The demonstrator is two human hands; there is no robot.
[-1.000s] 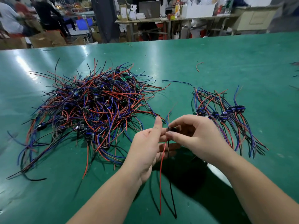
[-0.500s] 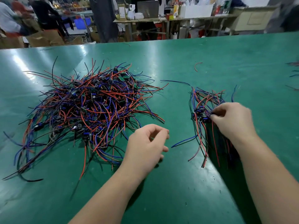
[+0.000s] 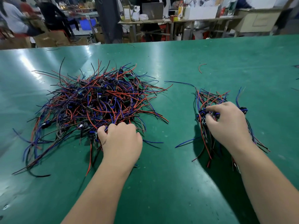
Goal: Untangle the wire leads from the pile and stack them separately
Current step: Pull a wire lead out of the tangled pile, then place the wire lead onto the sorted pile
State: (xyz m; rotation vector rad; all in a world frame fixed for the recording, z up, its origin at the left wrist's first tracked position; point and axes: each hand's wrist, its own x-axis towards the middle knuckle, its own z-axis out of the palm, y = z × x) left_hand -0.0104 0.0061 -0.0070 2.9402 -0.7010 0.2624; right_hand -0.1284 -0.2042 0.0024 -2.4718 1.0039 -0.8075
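Lying lengthwise near-far, stack [image 3: 208, 101] in right hand [image 3: 226, 125]

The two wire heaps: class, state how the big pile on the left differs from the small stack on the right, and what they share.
Size: the big pile is far wider than the small stack.
Order: the big pile's leads cross every way; the small stack's run roughly parallel.
Hands: the left hand curls into the big pile's near edge; the right hand pinches the small stack's middle.
Shared: red, blue and black leads.
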